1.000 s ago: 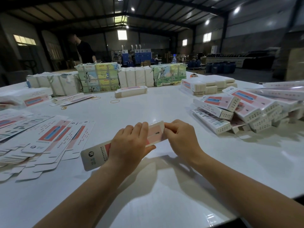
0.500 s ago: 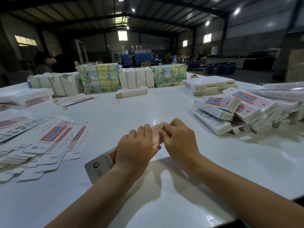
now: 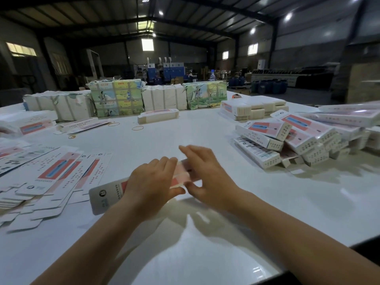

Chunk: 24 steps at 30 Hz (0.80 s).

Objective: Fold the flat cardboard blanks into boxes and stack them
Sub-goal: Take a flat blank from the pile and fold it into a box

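- Left hand (image 3: 152, 182) clamped on 1 partly formed box (image 3: 141, 187), fingers curled over its top, thumb underneath. Box is held just above the worktop (image 3: 205, 254), centre of view.
- Right hand (image 3: 207, 173) at the box's far end: fingers straight and spread, nothing pinched, thumb near the end's lower edge. Blurred, so exact contact with the end flap is unclear.
- Step in hand, my read: closing the end at 2 o'clock.
- To do it well: keep the left grip firm mid-body so the tube stays square; fold side tabs in first, then push the tuck flap home with flat fingers; don't crush the walls.
- Long axis runs from 8 o'clock to 2 o'clock. Grey logo end points at 8 o'clock, toward the flat blanks (image 3: 51, 177); pink end points at 2 o'clock, under the right hand.
- Flat blanks fanned out at 9 o'clock, overlapping on the worktop.
- Finished boxes (image 3: 287, 140) piled loosely at 2 o'clock, not a neat stack. The next box likely goes there.
- Wrapped bundles (image 3: 117, 97) in a row at 12 o'clock.
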{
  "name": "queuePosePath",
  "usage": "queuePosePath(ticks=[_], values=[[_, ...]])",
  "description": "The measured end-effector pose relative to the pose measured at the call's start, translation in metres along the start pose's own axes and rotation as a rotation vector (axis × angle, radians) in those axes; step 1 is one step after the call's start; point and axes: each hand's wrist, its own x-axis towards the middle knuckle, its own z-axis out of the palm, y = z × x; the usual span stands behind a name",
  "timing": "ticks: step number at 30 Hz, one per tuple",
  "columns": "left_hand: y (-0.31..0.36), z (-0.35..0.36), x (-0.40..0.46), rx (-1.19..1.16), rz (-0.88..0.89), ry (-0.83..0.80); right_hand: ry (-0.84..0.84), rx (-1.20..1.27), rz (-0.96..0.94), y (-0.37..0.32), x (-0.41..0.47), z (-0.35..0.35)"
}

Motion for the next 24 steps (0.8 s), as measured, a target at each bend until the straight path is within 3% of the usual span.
queuePosePath(ticks=[5,10,13,15,20,24], values=[[-0.010,0.006,-0.007,-0.086,0.056,0.033,-0.160,-0.171,-0.176,0.002,-0.001,0.005],[-0.023,0.042,-0.008,-0.081,0.156,0.089,-0.236,-0.287,-0.178,0.005,0.000,0.010],[-0.043,0.077,-0.013,-0.177,0.109,0.000,-0.235,-0.329,-0.149,0.009,-0.001,0.013],[-0.062,0.098,-0.017,-0.209,0.027,-0.049,-0.179,-0.307,-0.066,0.013,0.001,0.007],[-0.073,0.097,-0.017,-0.319,-0.179,0.051,0.113,-0.268,0.247,0.050,0.024,-0.063],[-0.044,0.075,-0.020,-0.360,-0.271,-0.220,0.375,-0.416,0.367,0.105,0.035,-0.146]])
